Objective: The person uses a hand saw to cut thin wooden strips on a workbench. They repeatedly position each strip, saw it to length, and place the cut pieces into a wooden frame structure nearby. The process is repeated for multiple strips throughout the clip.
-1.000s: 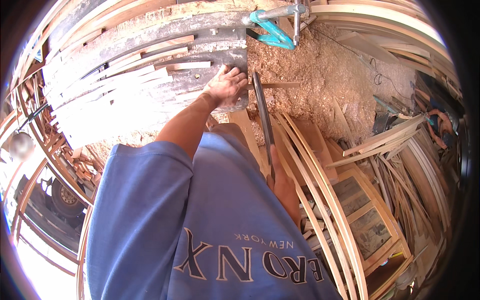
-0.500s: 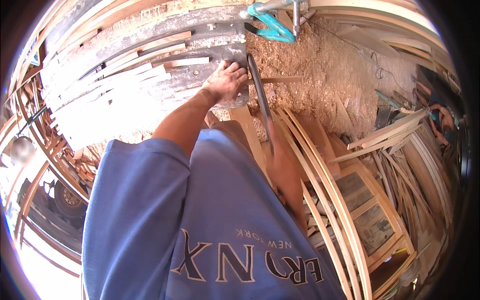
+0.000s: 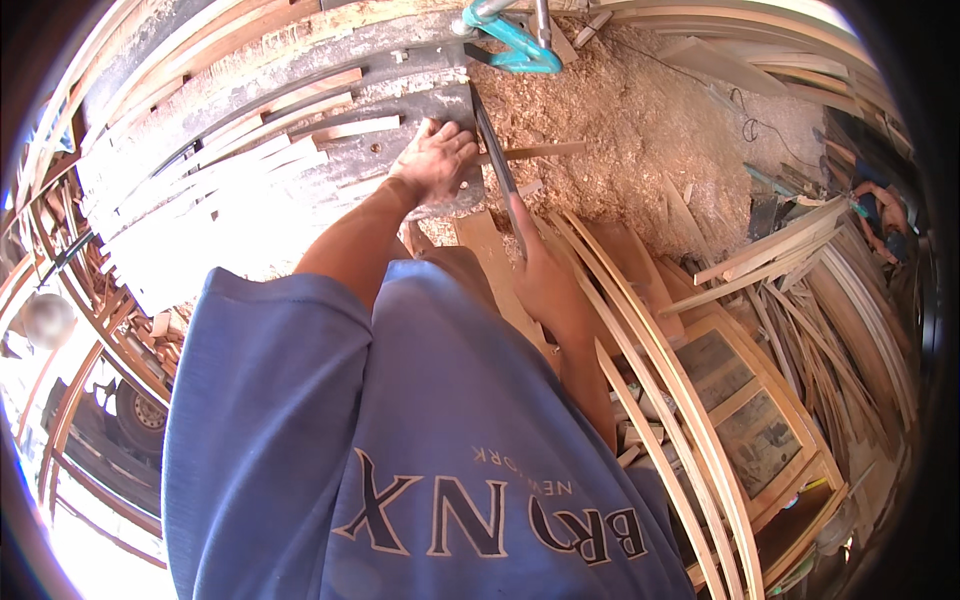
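My left hand presses down at the right edge of the workbench, fingers curled over a thin wooden strip. The strip's free end juts out past the edge over the wood shavings. My right hand is closed around the near end of a handsaw. The long dark blade, seen nearly edge-on, crosses the strip just right of my left hand, along the bench edge. Its teeth cannot be made out. Several short wooden strips lie on the bench left of my left hand.
A turquoise metal clamp-like frame stands at the bench's far corner. Shavings cover the ground to the right. Long wooden slats and a framed wooden panel are close to my right arm. Another person is at the far right.
My right hand has pushed the saw forward, away from my body. My left hand still holds the strip at the bench edge. The whole view has shifted slightly.
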A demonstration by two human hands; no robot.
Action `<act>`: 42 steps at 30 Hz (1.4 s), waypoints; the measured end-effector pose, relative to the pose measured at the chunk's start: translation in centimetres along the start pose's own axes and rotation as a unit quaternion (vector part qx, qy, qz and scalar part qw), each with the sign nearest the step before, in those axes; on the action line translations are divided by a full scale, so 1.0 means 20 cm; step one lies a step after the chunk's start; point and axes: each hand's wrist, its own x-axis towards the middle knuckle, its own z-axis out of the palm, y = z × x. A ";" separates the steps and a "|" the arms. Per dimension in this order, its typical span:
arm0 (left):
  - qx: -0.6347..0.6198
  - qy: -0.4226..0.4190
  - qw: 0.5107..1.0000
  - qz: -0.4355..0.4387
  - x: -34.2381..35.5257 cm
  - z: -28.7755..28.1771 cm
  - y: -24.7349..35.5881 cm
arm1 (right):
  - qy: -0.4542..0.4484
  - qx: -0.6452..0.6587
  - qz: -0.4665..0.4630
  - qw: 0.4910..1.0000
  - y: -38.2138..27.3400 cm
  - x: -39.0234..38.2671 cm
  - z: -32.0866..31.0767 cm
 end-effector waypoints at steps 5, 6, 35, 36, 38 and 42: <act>0.008 -0.082 0.994 0.072 -0.03 0.04 0.01 | 0.083 -0.018 -0.027 0.996 0.03 -0.02 0.15; 0.023 -0.022 0.995 0.092 -0.03 0.04 0.01 | 0.063 0.006 0.002 0.998 0.03 -0.03 0.17; 0.023 0.071 0.997 0.035 0.00 0.09 0.01 | 0.011 0.007 0.036 0.999 0.04 -0.14 0.06; 0.036 0.188 0.979 0.062 -0.01 0.09 0.01 | 0.012 0.011 0.054 0.998 0.03 -0.15 0.06; 0.003 0.147 0.988 0.042 -0.01 0.09 0.02 | 0.013 0.016 0.070 0.997 0.02 -0.21 0.08; 0.010 0.148 0.988 0.054 0.01 0.08 0.01 | 0.009 0.027 0.076 0.997 0.02 -0.36 0.09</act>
